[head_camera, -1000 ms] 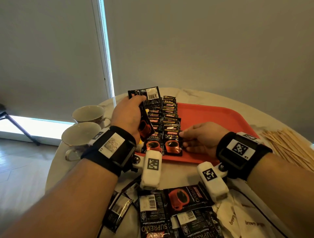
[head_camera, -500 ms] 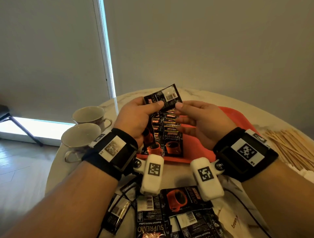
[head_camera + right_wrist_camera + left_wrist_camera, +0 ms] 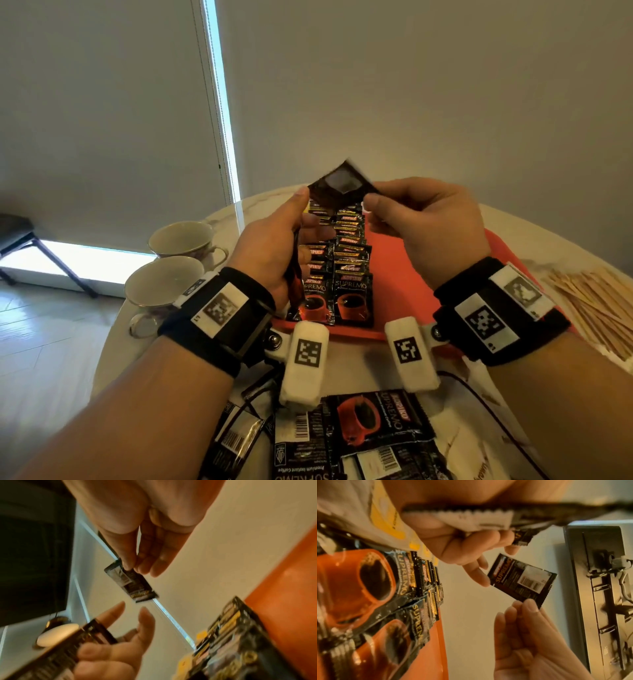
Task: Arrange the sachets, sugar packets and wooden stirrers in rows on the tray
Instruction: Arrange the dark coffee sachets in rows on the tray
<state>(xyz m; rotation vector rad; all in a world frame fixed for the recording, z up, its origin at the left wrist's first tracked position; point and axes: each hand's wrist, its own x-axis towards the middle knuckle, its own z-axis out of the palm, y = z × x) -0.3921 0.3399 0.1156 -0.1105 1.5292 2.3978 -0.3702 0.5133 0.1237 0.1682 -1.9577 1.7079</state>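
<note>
At the far left of the head view two cups (image 3: 178, 260) stand on the tabletop (image 3: 113, 346), the near one's handle partly cut by the left wrist strap. The left hand (image 3: 274, 246) is raised over the tray (image 3: 404, 274), fingers curled round a bundle of sachets (image 3: 488, 513) held edge-on; in the head view the bundle shows only as a dark sliver below the palm, and how many it holds cannot be told. Its index and thumb are spread toward a single sachet (image 3: 339, 186), back side up; the left wrist view shows one fingertip at the corner, but whether it touches is unclear. The right hand (image 3: 424, 222) pinches the opposite corner of that sachet between thumb and fingertips (image 3: 530, 605); the sachet is blurred in the head view. Below the hands, two rows (image 3: 335, 270) of sachets lie overlapping on the tray's left part, their far ends hidden by the hands. Loose sachets (image 3: 373, 421) sprawl at the near edge, cut off by the frame, with pale packets (image 3: 479, 455) beside them, their print barely readable. Stirrers (image 3: 596, 305) lie heaped on the tabletop at far right, partly out of frame
</note>
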